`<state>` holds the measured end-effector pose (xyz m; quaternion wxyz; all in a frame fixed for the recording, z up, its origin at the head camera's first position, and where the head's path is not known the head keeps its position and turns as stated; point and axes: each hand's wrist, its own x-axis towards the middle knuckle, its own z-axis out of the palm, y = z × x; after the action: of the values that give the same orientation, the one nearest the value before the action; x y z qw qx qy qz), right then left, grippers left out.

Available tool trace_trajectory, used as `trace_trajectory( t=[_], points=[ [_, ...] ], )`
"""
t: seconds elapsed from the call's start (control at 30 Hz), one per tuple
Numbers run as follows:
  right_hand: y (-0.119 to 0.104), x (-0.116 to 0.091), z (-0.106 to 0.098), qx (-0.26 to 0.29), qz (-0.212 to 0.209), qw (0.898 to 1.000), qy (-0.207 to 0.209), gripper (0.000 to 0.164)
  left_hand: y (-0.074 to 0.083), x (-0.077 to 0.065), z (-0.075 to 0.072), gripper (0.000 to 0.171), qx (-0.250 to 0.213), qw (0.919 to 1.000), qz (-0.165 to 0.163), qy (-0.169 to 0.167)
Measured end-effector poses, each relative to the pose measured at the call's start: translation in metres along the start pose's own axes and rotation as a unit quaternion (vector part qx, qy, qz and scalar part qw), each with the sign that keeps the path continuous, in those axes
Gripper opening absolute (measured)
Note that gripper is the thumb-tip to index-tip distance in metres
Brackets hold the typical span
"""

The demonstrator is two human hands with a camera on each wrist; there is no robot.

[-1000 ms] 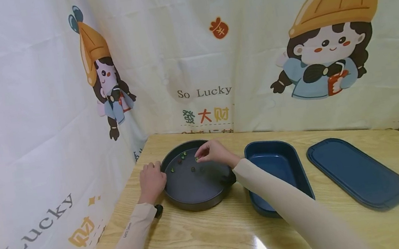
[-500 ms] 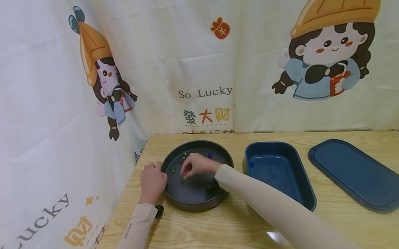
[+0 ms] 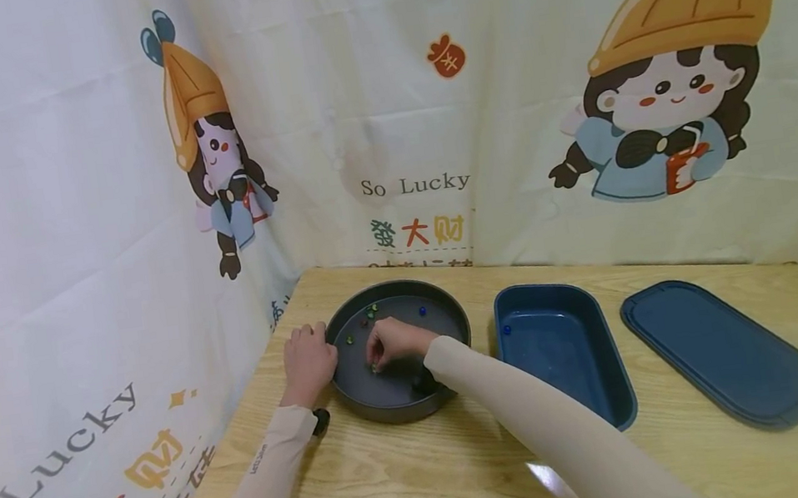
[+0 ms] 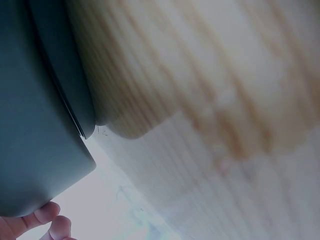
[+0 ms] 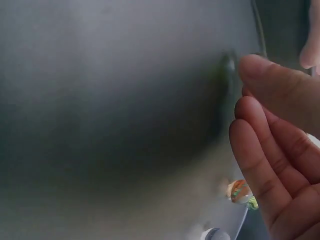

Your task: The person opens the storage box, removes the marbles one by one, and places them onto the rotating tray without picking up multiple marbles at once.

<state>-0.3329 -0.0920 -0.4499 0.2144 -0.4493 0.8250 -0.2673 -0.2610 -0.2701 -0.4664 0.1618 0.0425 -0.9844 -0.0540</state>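
Note:
A round dark grey pan (image 3: 357,389) stands on the table. My left hand (image 3: 310,361) grips its left rim, with fingertips at the pan's edge in the left wrist view. Low inside the pan, my right hand (image 3: 392,342) points its thumb and fingers down at a small greenish marble (image 3: 374,368). In the right wrist view that blurred marble (image 5: 228,65) sits right at the thumb tip; whether it is pinched is unclear. Several small marbles (image 3: 371,312) lie near the back left of the pan, a green marble (image 3: 350,340) at the left, and a blue marble (image 3: 422,311) behind the hand.
To the right stands a deep blue rectangular container (image 3: 600,340), partly under the right sleeve (image 3: 525,401), with a blue marble (image 3: 506,330) inside. A flat blue lid (image 3: 726,353) lies farther right. Printed curtains (image 3: 322,124) enclose the wooden table (image 3: 400,484).
My right hand has moved left and nearer within the pan, and the greenish marble at its fingertips has shifted too. Blue marbles in pan and container have come into view. My left hand stays put.

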Motion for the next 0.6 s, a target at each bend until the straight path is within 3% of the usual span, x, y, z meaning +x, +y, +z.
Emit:
trace_trajectory(
  t=[0.37, 0.6],
  points=[
    [0.001, -0.003, 0.0, -0.017, -0.001, 1.0, 0.0, 0.008, 0.002, 0.0, -0.003, 0.028, -0.007, 1.0, -0.002, -0.002],
    [-0.005, -0.01, -0.011, 0.0, 0.003, 1.0, -0.004, 0.012, 0.001, -0.001, -0.003, 0.03, -0.007, 1.0, 0.001, -0.001]
  ],
)
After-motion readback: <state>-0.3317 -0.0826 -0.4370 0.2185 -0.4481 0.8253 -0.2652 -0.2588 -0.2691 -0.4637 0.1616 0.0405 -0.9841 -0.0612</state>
